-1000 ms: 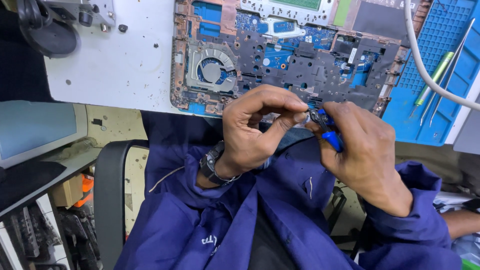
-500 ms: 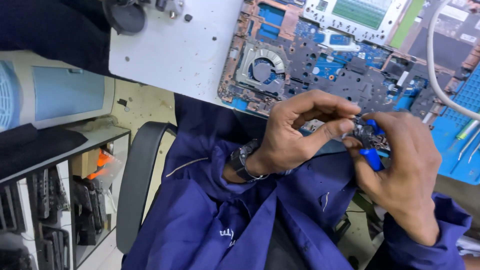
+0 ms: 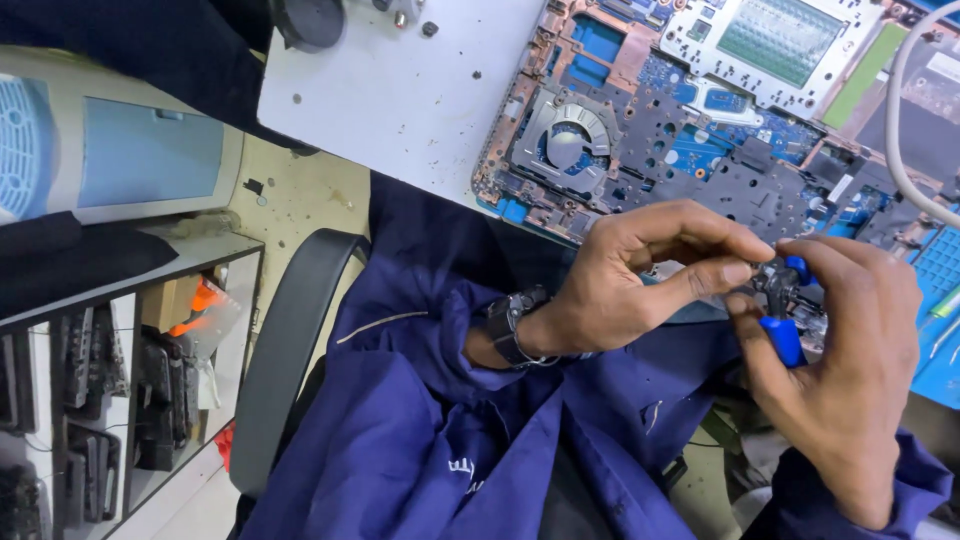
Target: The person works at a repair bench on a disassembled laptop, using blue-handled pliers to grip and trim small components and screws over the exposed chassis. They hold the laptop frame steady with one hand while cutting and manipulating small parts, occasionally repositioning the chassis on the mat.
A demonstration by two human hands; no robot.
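Hands meet just off the near edge of the opened laptop (image 3: pixel 690 130), and that is where all the action is. Left hand (image 3: pixel 640 280), wristwatch (image 3: pixel 508 325) on the wrist, has thumb and forefinger pinched together on something tiny at the tip of the blue-handled tool (image 3: pixel 782 320); what that small piece is, I cannot tell, it is hidden between the fingertips. Right hand (image 3: pixel 840 350) is wrapped around the tool, fingers curled and clamped on its handles, thumb pressing along the side. Both hands hover over the lap of the blue work coat (image 3: pixel 440 440), clear of the white bench (image 3: pixel 400 90), with the laptop's bare board and round cooling fan (image 3: pixel 565 145) lying open just beyond the knuckles. Risk, as I judge it: whatever is pinched there is small, and it sits above fabric and floor, not above the bench, so a slip of either grip could drop it into the coat folds or down past the black chair arm (image 3: pixel 290 350), where it would be hard to find. Squeeze too hard and the tool could mar or snap the piece. A white cable (image 3: pixel 900 150) loops close to the right, easy to snag with an elbow.
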